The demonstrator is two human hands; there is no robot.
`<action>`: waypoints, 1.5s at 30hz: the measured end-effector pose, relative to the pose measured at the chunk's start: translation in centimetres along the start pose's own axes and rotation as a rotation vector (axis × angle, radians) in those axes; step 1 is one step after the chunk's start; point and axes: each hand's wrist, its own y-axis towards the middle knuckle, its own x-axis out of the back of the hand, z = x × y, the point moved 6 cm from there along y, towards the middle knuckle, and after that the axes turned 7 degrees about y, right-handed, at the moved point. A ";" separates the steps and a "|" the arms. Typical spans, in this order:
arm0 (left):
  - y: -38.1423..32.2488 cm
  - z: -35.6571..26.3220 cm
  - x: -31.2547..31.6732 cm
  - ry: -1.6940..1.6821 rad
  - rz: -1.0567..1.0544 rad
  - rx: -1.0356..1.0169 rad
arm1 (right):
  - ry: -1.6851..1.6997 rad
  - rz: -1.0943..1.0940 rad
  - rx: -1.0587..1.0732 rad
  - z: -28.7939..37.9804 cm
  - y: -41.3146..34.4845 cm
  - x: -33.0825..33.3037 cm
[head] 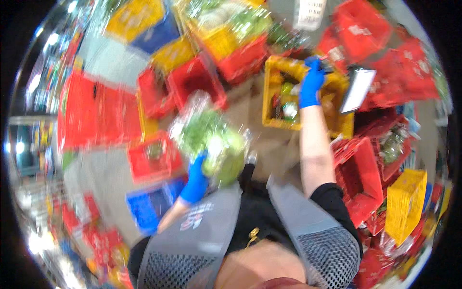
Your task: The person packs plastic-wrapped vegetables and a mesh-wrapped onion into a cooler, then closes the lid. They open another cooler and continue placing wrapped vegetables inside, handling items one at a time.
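In a blue glove, my left hand [196, 180] grips clear plastic bags of leafy green vegetables [209, 139], blurred by motion. My right hand [312, 83], gloved in blue as well, is at the far rim of a yellow plastic crate [283, 124], its fingers closed around a small dark object that I cannot make out. Inside that crate lie some green and white packed items [290, 108]. A white sheet or screen with a dark edge [358, 90] rests at the crate's right side.
Red crates [196, 81] stand beyond and to the left, with yellow crates of bagged greens [249, 21] behind. A blue crate [144, 207] is at my lower left. More red crates [361, 180] and an upright yellow crate [404, 206] are on the right.
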 end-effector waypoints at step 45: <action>-2.7 2.4 -7.7 -0.090 0.249 0.184 | -0.360 0.456 -0.464 16.3 -25.9 11.0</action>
